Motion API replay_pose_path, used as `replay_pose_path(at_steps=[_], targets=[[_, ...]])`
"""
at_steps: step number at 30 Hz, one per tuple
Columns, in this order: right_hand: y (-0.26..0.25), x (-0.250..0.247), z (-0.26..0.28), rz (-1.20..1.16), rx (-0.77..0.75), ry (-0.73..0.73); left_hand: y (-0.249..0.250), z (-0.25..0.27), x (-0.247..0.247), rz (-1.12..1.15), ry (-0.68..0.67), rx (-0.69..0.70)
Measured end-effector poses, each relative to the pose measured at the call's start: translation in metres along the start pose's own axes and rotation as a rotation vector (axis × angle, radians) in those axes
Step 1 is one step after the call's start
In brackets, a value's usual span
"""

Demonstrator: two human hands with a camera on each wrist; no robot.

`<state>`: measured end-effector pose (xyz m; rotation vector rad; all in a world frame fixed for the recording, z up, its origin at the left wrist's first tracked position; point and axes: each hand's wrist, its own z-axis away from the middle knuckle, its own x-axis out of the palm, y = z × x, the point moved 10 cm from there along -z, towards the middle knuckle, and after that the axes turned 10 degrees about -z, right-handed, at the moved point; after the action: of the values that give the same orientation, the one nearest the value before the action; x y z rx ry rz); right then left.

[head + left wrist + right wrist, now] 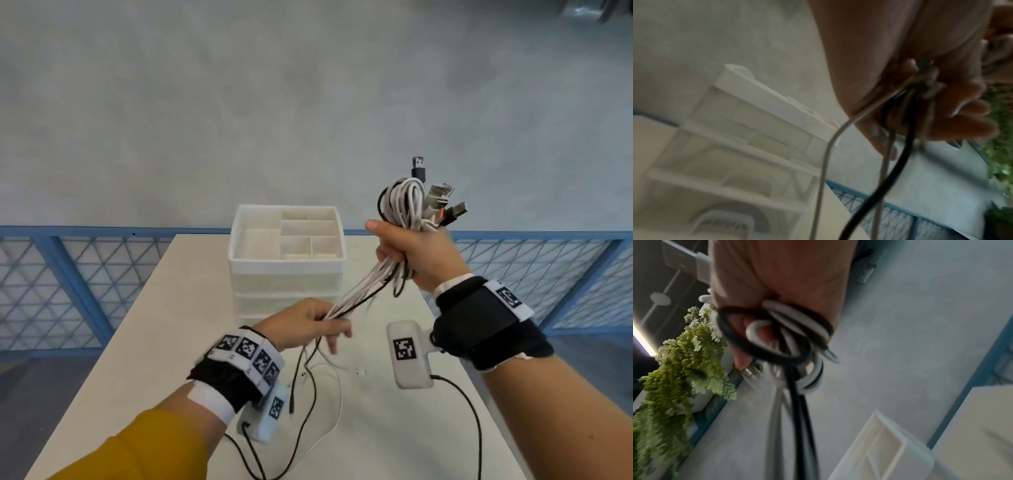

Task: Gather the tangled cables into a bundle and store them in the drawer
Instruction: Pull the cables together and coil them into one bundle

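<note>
Cables fill my right hand, which is fisted round the looped bundle and held up above the table, USB plugs sticking out the top. My left hand sits lower, fingers curled round the trailing strands that hang to the tabletop. Behind both stands the white drawer unit, its divided top tray open.

Matt white plastic drawer unit

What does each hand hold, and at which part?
Right hand grips the looped white and black cable bundle at its middle; left hand pinches its trailing strands.
</note>
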<state>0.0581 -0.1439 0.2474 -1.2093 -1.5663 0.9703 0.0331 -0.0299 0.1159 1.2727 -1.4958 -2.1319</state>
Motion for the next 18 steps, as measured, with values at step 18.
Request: replay_pose_path(at_steps=[18], targets=[[0.082,0.034,0.032,0.478,0.26,-0.316,0.046,-0.002,-0.041,-0.341,0.149,0.017]])
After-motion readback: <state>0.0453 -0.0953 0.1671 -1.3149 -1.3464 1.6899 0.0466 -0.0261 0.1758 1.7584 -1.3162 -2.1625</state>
